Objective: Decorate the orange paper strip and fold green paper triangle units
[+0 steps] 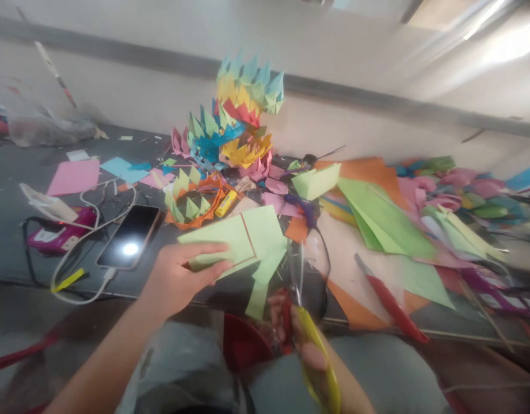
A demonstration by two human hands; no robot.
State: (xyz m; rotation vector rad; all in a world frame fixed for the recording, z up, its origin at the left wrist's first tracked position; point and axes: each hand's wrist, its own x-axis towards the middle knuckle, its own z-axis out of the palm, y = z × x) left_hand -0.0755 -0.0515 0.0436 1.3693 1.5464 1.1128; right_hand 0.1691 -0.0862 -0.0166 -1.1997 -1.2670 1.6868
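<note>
Holding, left hand (176,273): one folded light-green paper (225,236), right of the phone (129,238), fingers pinched on its left end. Right hand (303,339), right of the phone and nearer the wearer: fingers wrapped round scissors (300,293), blades slightly parted by the paper's right end; contact cannot be told. Progress, as judged: partly cut; a strip (258,296) hangs down, seemingly still joined. Apparently done: stacked petalled paper rings (239,141), beyond and right of the phone. Edges: the tabletop (10,230) ends just nearer than the phone; scissor handles lie past that line. Room: dark surface shows between phone and strip; farther right of the phone, loose sheets (370,221) and a red-handled tool (392,305) crowd in.
</note>
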